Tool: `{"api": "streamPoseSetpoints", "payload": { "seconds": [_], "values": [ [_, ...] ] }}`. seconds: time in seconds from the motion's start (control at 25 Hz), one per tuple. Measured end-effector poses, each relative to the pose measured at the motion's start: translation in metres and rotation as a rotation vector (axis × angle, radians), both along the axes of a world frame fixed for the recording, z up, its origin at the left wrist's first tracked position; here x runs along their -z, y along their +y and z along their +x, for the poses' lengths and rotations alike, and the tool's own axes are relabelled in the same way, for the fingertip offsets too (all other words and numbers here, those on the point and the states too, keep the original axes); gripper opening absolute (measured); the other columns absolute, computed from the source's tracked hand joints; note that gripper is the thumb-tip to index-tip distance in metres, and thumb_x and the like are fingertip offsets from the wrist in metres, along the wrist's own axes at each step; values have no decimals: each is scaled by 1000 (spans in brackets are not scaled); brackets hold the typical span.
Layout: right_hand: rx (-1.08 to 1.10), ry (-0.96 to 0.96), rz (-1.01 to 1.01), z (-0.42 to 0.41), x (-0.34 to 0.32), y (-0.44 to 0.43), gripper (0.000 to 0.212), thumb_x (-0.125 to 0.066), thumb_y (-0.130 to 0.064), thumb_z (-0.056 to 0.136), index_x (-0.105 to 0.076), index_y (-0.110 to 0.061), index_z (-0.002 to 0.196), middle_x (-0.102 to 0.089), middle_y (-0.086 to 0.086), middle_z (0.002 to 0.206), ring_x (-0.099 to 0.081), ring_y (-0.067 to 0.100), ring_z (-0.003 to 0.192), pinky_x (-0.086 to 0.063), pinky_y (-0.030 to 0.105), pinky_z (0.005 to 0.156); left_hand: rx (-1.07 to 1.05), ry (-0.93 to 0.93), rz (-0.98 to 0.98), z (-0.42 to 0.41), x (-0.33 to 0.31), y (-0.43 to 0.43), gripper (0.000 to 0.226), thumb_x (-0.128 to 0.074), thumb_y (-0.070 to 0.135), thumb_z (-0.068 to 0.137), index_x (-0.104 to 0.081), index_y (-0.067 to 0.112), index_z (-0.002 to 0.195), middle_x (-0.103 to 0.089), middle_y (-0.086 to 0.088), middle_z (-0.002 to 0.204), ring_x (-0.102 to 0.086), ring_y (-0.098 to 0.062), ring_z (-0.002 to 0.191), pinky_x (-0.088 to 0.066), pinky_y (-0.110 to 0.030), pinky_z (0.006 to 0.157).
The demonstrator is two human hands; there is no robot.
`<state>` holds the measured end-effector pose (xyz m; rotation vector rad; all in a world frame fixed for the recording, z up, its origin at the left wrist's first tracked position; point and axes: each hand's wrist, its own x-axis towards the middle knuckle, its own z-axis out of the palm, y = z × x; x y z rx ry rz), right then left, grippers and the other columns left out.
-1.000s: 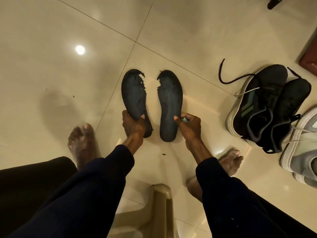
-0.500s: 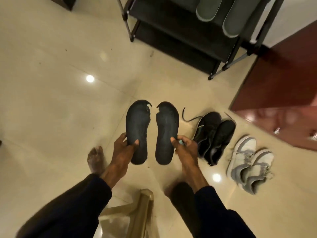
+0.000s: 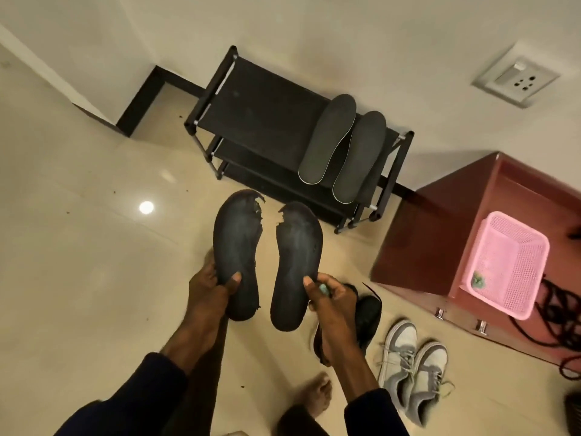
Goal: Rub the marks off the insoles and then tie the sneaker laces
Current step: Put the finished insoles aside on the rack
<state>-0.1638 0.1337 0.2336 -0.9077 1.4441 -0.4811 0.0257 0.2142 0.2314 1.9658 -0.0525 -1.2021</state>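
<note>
Person holds two dark insoles up off the floor, one per hand, tops facing the camera, toes pointing far. The left hand has its grip clamped on the heel half of the left insole, thumb on the face, fingers behind. The right hand has its grip clamped on the right insole the same way, and also keeps a small pale teal thing tucked in the fingers, probably an eraser, too small to be sure. Held side by side and flat to the view, likely to check both faces for leftover marks. Both have torn, ragged inner toe edges; any marks are hard to tell on the dark surface.

Another pair of grey insoles lies on top of the black shoe rack at the far wall, likely set aside. Black sneakers sit on the floor just behind the right hand, mostly hidden. Grey sneakers are to the near right, laces loose, not tied. A pink basket sits on the red cabinet at right.

Judgement: insole stage in hand or just ending; lace tying not begun.
</note>
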Motion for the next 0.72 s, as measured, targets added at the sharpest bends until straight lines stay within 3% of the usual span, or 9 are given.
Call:
{"api": "streamPoseSetpoints", "payload": {
  "seconds": [0.16,0.32,0.44,0.52,0.6,0.72],
  "values": [
    [6,-24,-1,47,2,-60,10,-71,-14,95,-76,-15,103,-75,-2,85,-61,4,69,-51,19,64,2,67,-33,47,9,-74,37,-71,9,92,-61,10,128,-71,-9,120,-68,-32,110,-56,-45,96],
    [132,-5,56,126,12,-128,11,-73,-18,93,-75,-20,104,-76,-1,91,-62,12,77,-54,24,66,142,-16,-66,125,11,-156,33,-70,9,94,-59,13,125,-69,1,113,-68,-17,101,-56,-17,71],
    [234,4,80,184,25,-181,13,-75,-17,91,-73,-19,104,-73,-2,93,-63,14,82,-55,26,69,175,-74,-80,177,21,-216,35,-69,6,94,-59,14,126,-67,4,112,-65,-7,98,-54,-11,62],
    [284,12,69,213,35,-214,23,-76,-16,90,-72,-11,112,-71,3,96,-64,15,81,-55,22,63,194,-111,-85,200,28,-255,33,-69,5,94,-58,14,124,-65,9,104,-63,-1,89,-50,-7,59],
    [335,40,76,235,48,-243,25,-76,-14,90,-69,-7,113,-70,4,95,-64,14,77,-53,16,56,236,-181,-61,215,38,-291,30,-70,8,94,-56,19,119,-61,13,100,-60,0,86,-48,-6,62],
    [335,127,97,255,70,-271,16,-75,-14,92,-69,-12,106,-66,-2,90,-63,13,77,-49,11,47,273,-238,16,230,62,-323,33,-71,9,94,-57,13,124,-62,2,113,-60,-14,98,-50,-21,84]
  ]
}}
